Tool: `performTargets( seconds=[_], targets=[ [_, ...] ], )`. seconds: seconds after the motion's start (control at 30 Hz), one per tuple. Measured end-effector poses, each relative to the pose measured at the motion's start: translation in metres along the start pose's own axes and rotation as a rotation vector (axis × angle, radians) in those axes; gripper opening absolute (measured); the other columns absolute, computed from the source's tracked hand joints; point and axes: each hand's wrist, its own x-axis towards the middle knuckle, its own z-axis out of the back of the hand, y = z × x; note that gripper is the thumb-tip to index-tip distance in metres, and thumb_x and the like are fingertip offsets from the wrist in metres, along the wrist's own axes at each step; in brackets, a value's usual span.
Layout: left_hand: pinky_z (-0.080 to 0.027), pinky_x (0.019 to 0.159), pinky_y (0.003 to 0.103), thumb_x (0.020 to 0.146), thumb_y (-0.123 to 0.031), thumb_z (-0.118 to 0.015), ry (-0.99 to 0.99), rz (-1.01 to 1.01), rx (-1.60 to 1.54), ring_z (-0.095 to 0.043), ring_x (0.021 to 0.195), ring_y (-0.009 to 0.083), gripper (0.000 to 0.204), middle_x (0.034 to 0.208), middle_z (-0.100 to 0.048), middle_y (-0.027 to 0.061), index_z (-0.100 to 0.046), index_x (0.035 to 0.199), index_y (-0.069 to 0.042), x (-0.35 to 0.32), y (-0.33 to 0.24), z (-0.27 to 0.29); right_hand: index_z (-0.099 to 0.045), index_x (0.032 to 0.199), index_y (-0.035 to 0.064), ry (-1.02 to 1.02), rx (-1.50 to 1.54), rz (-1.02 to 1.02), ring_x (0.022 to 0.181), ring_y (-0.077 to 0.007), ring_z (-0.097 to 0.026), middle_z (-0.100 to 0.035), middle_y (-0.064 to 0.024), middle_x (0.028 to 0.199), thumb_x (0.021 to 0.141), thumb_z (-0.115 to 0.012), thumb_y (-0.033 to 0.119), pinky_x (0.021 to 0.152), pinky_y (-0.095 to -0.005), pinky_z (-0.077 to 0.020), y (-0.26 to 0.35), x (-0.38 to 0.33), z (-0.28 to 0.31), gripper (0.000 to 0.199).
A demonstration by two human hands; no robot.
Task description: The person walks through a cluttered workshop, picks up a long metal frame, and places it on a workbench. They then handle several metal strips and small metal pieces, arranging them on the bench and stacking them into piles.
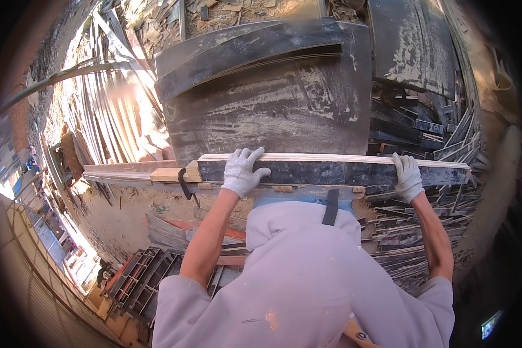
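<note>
Nearest the lens is our pale hooded top (307, 278), its hood bunched just below our arms, and a wooden handle (359, 335) pokes out at its lower edge. From it our bare forearms reach up to a long dark board (330, 171) with a pale top edge, lying crosswise in front of us. Our left hand (242, 172), in a white knit glove, grips the board near its left end, fingers hooked over the far edge and thumb spread on the near face. Our right hand (408, 177), gloved the same, clasps the board close to its right end, fingers curled over the top. The board sits between both hands, touching both. Just left of the left hand a black clamp (185, 184) bites a wooden block (168, 173) on the bench rail. Beyond the hands lies a large dark sheet (272, 104) streaked with pale dust. Right of the right hand scrap strips (441, 133) pile up, and below our left arm are stacked dark frames (142, 278) on sandy ground
</note>
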Motion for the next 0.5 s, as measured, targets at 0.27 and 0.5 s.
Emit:
performTargets(
  seconds=[0.27, 0.5],
  targets=[
    [-0.048, 0.096, 0.049, 0.081, -0.042, -0.084, -0.083, -0.07, 0.009, -0.059, 0.109, 0.0337, 0.056, 0.114, -0.067, 0.0097, -0.072, 0.13, -0.018, -0.002, 0.003, -0.005, -0.044, 0.15, -0.0028, -0.13, -0.046, 0.1, 0.101, -0.0377, -0.056, -0.056, -0.0181, 0.11, 0.066, -0.072, 0.007, 0.093, -0.0494, -0.0464, 0.004, 0.01, 0.013, 0.089],
    [-0.035, 0.12, 0.058, 0.087, -0.046, -0.077, -0.087, -0.082, 0.064, -0.056, 0.124, 0.0375, 0.063, 0.127, -0.064, 0.0113, -0.064, 0.142, -0.018, -0.008, 0.008, -0.012, -0.038, 0.154, -0.0027, -0.156, -0.107, 0.107, 0.1, -0.036, -0.056, -0.056, -0.0182, 0.112, 0.071, -0.067, 0.005, 0.092, -0.0518, -0.0449, -0.021, -0.005, 0.019, 0.088]
  ],
)
